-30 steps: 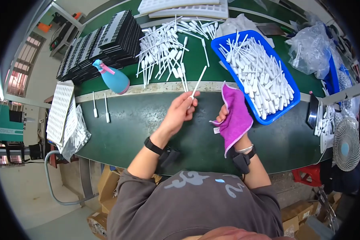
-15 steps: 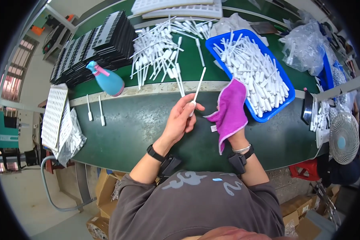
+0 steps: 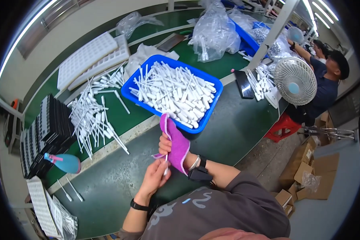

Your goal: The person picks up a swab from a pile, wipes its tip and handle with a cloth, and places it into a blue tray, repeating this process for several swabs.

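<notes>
Cloth: purple cloth [image 3: 175,145], held upright over the dark green table [image 3: 108,180], just below the blue tray.
Pipette: thin white plastic pipette [image 3: 165,165], mostly hidden btw. cloth and left fingers; only a short piece shows.
Left hand: left hand [image 3: 155,177], fingers together, pinched on the pipette, touching the cloth's lower edge.
Right hand: right hand [image 3: 166,145], fingers closed on the cloth, thumb side visible; wrist w/ bracelet and black watch.
Tray: blue tray [image 3: 210,107] full of white pipettes, near the hands.
Loose pile: more pipettes [image 3: 94,116] spread on the table, left of tray.
Bottle: blue spray bottle [image 3: 66,162], lying far left, well apart.
Fan: white fan [image 3: 295,81] at right.
</notes>
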`<state>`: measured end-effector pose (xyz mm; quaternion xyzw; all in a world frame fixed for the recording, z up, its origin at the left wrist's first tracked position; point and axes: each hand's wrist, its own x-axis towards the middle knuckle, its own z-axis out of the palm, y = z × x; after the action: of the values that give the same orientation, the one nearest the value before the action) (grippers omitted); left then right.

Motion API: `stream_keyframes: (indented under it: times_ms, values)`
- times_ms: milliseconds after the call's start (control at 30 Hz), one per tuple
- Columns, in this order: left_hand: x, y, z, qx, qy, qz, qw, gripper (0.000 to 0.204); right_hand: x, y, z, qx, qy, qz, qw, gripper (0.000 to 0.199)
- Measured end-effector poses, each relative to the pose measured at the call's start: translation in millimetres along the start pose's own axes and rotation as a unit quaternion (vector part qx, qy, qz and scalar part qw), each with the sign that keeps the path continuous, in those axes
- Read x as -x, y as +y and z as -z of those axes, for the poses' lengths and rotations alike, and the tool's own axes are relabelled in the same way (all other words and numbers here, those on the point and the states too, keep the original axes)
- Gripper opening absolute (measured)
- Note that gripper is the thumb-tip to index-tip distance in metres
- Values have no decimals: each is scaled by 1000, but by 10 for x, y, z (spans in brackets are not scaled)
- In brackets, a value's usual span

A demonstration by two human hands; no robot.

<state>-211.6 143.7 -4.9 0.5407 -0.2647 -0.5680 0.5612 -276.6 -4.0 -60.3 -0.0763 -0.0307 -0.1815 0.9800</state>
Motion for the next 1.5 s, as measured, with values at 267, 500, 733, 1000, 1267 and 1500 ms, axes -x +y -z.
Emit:
stream_keyframes:
  times_ms: [267, 500, 733, 1000, 1267, 1500]
  values:
    - [47, 46, 191, 205, -47, 85, 974, 27, 60, 243, -232, 423, 57, 16, 904, 26]
    - [38, 59, -48, -11, 51, -56, 997, 16, -12, 250, -79, 127, 26, -23, 991, 20]
    - [53, -78, 443, -465, 205, -173, 844, 22, 110, 410, -361, 265, 28, -77, 961, 18]
    - [71, 299, 553, 6, 256, -138, 957, 26, 206, 406, -145, 192, -43, -300, 933, 25]
    - [67, 442, 469, 179, 325, -166, 914, 26, 216, 402, -363, 188, -57, -298, 934, 27]
    - [119, 409, 623, 89, 288, -146, 942, 30, 190, 385, -281, 187, -56, -303, 933, 27]
